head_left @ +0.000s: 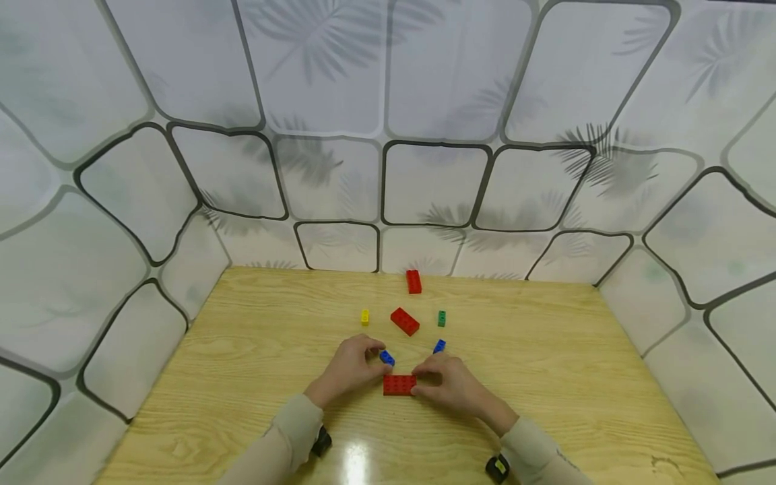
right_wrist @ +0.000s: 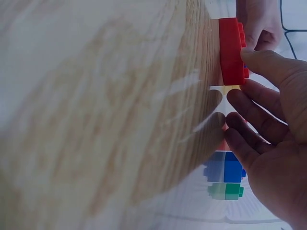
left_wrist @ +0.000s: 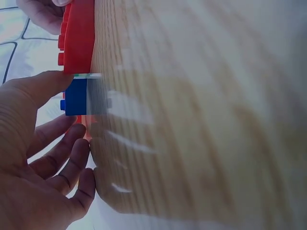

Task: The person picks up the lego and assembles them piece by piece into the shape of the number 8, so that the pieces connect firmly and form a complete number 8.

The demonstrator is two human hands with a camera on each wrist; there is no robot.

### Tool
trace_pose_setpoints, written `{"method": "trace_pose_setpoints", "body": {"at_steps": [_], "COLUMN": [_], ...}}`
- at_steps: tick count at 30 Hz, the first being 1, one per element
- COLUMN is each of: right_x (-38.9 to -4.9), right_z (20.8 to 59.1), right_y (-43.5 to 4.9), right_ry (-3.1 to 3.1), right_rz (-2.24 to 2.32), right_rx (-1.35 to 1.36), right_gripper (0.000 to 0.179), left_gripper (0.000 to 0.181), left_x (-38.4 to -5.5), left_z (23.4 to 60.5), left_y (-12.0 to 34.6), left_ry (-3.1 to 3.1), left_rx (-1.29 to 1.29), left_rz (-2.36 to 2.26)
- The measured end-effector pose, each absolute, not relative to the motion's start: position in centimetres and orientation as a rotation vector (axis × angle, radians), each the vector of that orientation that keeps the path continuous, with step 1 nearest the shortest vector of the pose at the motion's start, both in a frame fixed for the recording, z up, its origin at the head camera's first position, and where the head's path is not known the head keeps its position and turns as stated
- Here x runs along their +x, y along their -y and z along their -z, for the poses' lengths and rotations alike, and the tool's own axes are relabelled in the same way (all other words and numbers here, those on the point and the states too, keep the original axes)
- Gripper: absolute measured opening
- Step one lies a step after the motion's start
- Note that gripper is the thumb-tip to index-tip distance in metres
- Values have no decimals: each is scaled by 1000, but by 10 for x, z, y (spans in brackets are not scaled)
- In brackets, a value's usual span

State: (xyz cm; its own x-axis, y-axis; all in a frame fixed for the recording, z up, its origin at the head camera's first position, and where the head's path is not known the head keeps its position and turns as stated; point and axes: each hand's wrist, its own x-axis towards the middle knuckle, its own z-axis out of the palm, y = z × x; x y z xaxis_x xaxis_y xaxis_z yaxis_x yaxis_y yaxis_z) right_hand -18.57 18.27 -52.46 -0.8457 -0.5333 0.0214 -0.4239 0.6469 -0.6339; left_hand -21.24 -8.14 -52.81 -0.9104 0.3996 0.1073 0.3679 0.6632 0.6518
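Observation:
A small blue brick point(head_left: 387, 358) sits between the thumb and index finger of my left hand point(head_left: 351, 367), which pinches it low over the table. In the left wrist view, that blue brick point(left_wrist: 76, 97) has its studs towards the palm side. Just in front of it lies a long red brick point(head_left: 399, 385), studs up. My right hand point(head_left: 455, 384) grips the right end of this red brick point(right_wrist: 231, 52) between thumb and index finger, its other fingers loosely bent. Another small blue brick point(head_left: 439, 346) lies just beyond the right hand, partly hidden by it.
Farther back on the wooden table point(head_left: 273, 323) are a tilted red brick point(head_left: 405, 322), a small yellow brick point(head_left: 365, 317) and a small green brick point(head_left: 442, 318). One more red brick point(head_left: 413, 281) lies near the back edge. Patterned white walls point(head_left: 339, 182) enclose the table.

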Motion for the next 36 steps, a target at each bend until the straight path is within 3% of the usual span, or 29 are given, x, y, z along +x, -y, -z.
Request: {"method": "trace_pose_setpoints", "body": {"at_steps": [19, 36], "right_x": [-188, -189], "right_z": [525, 524], "right_y": [-182, -183], "right_ry": [-2675, -2662], "right_rz": [998, 990], "right_rx": [-779, -759], "right_gripper": [28, 27], "left_gripper": [34, 38], "left_x": [-210, -205], "left_z": [525, 523], "left_y": [86, 92], "left_ry": [-2808, -2702], "left_rx": [666, 712], "left_rz": [-1133, -1203]}}
